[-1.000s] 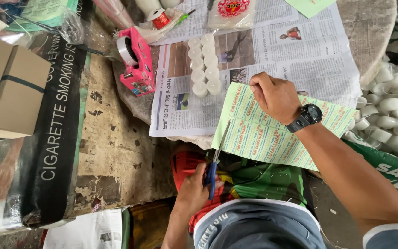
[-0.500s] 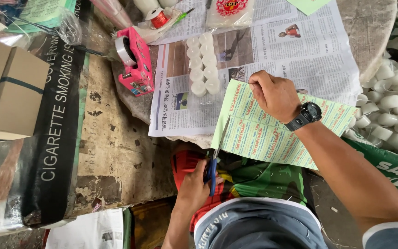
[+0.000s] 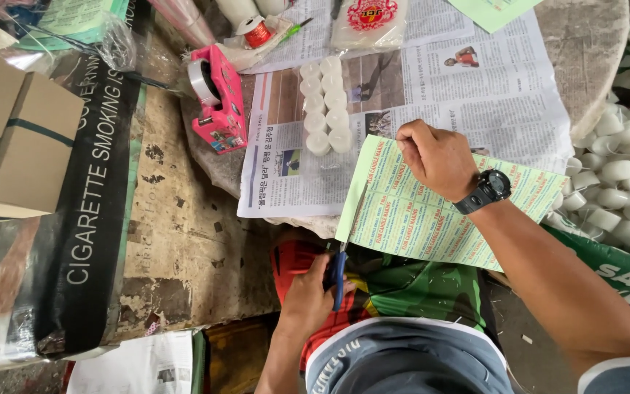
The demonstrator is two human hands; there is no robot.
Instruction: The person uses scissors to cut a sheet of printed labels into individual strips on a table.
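Over the table edge, we cut the green label sheet [image 3: 432,211].
Our left hand [image 3: 311,299] gripped the scissors [image 3: 344,252] at the sheet's left edge; our right hand [image 3: 435,157] pinched its top. Keeping it taut seemed wise.

Round stone table [image 3: 592,80] spread with newspaper [image 3: 475,87]; a pink tape dispenser [image 3: 220,102] sits at its left edge.

the sheet of green labels [image 3: 432,219] is pale green paper printed in rows of small label blocks, lying flat and slightly skewed, overhanging the near desk edge. the scissors [image 3: 344,248] have blue handles; their slim blades point up along the sheet's left edge, cutting into it.
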